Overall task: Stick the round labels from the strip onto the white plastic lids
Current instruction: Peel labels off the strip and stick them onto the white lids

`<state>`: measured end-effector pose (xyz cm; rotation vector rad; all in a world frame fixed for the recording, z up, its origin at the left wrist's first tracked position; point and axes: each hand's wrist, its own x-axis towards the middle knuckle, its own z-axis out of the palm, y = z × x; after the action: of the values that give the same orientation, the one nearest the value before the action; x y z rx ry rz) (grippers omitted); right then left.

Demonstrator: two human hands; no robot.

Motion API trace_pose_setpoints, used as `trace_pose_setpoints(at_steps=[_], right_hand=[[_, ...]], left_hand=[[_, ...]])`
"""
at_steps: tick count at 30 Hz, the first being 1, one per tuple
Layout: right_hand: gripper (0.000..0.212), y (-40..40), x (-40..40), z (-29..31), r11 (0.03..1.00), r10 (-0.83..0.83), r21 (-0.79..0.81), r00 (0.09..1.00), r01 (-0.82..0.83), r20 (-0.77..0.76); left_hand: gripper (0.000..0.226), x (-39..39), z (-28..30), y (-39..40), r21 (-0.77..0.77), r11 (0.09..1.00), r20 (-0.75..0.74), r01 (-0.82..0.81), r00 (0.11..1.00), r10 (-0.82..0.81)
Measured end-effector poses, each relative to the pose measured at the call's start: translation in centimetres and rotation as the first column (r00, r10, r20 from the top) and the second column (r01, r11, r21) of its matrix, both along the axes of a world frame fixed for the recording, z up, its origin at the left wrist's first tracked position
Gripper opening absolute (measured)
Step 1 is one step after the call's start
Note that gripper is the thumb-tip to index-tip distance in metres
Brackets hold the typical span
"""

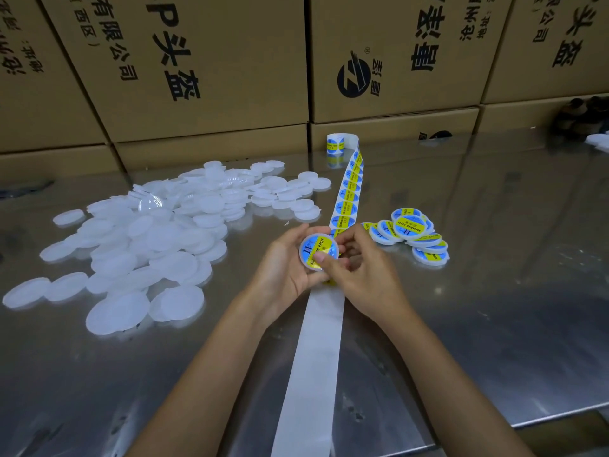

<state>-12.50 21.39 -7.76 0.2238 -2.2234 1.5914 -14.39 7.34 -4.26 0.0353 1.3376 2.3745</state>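
Cardboard cartons printed with black Chinese characters wall off the back of a shiny steel table, and all the action sits on that metal. Taking the label strip as our marker: well off to its left sprawls a big loose heap of plain white plastic lids, overlapping each other, with one clear domed lid sitting in among them. Coming in towards the strip, the left hand cradles one white lid from underneath, fingers curled round its rim, right over the strip's near stretch. That lid already wears a blue and yellow round label reading SOLDERING PASTE. The right hand is on it too, thumb pressing down on the label's lower edge, other fingers bent against the lid's right side. The strip itself runs from a small upright roll by the cartons, down the table with blue and yellow labels in a row, under both hands, then carries on as bare white backing paper towards the camera, between the forearms. Just right of the strip, a small pile of finished labelled lids lies overlapped on the table. Far right at the back, something dark and blurred rests by the cartons; can't tell what.
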Motion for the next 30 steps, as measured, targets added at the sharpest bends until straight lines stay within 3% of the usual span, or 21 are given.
trace_pose_setpoints(at_steps=[4,7,13,16,19,22,25,27,30], right_hand=[[0.009,0.3,-0.1,0.1,0.999,-0.042,-0.033,0.997,0.040,-0.070],[0.009,0.5,-0.2,0.1,0.997,-0.062,-0.058,0.996,0.059,-0.061],[0.038,0.0,-0.1,0.2,1.000,-0.020,-0.015,0.994,0.022,0.111],[0.036,0.4,-0.4,0.6,0.973,-0.107,-0.187,0.983,0.134,0.150],[0.025,2.0,-1.1,0.9,0.822,-0.205,-0.470,0.937,0.322,0.282],[0.017,3.5,-1.3,1.3,0.544,-0.081,-0.768,0.932,0.338,0.353],[0.026,4.3,-1.2,1.2,0.410,0.042,-0.864,0.940,0.293,0.339],[0.025,4.5,-1.1,1.2,0.400,0.050,-0.869,0.939,0.292,0.339],[0.013,4.1,-0.9,1.1,0.526,-0.027,-0.777,0.919,0.347,0.392]], left_hand=[[0.026,0.0,-0.1,0.0,0.026,0.999,-0.022,0.022,1.000,-0.021],[0.042,-0.1,-0.4,0.1,-0.047,0.999,-0.099,0.001,0.995,-0.005],[0.039,0.2,-0.4,0.0,-0.147,0.989,-0.200,0.005,0.979,-0.035],[0.038,0.0,-0.3,-0.1,-0.186,0.981,-0.169,-0.060,0.985,0.029],[0.034,-0.3,-0.5,-0.3,-0.248,0.960,-0.171,-0.132,0.981,0.091],[0.027,-0.5,-1.0,-0.6,-0.260,0.952,-0.148,-0.163,0.981,0.127],[0.024,-0.7,-1.5,-0.7,-0.266,0.943,-0.166,-0.199,0.973,0.159],[0.022,-1.0,-1.9,-0.6,-0.304,0.902,-0.256,-0.308,0.938,0.234],[0.030,-1.8,-3.2,-0.4,-0.495,0.659,-0.584,-0.566,0.778,0.230]])
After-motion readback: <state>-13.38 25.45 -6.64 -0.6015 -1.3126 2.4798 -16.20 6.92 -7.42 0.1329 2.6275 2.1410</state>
